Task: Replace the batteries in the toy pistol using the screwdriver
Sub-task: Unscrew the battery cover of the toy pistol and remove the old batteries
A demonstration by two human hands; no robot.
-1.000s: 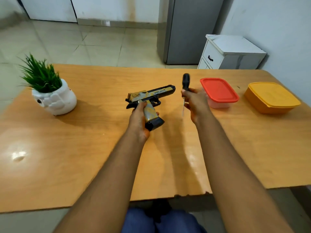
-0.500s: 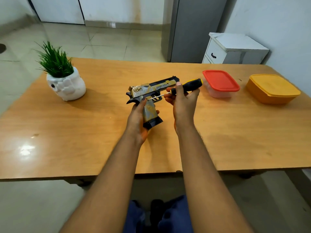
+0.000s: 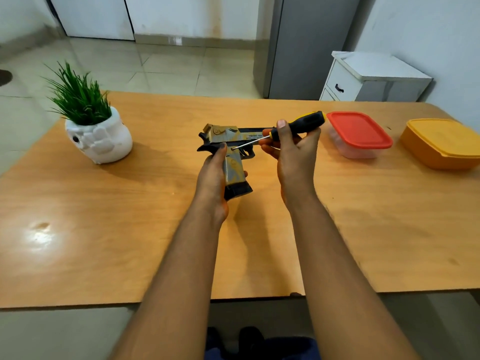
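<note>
Whereas a second ago the screwdriver [image 3: 291, 127] stands upright beside the toy, shaft down and clear of it, it now lies nearly level with its tip set against the toy pistol [image 3: 228, 146] at the top of the grip, just behind the trigger guard.

Item 1, toy pistol: gold and black, held above the wooden table [image 3: 130, 229], barrel pointing right, grip downward. The left hand [image 3: 213, 178] is wrapped round the grip, thumb up along its rear edge; this hold is unchanged across the three views.

Item 2, screwdriver: black and yellow handle, thin steel shaft. The right hand [image 3: 291, 152] pinches the handle's front end between thumb and fingertips, the rest of the handle projecting right toward the red-lidded container [image 3: 359, 132].

Item 3, change: between half a second ago and now the tip position holds almost steady, so the tool appears seated. Whether a screw head lies under the tip is too small to tell.

Item 4, meaning for the task: judged as the opening step, loosening the battery cover screw. No cover is off and no batteries show, so nearly all of the job remains.

Item 5, bystanders: potted plant [image 3: 93, 126] at left, yellow container [image 3: 441, 142] at far right, both well apart from the work.
</note>
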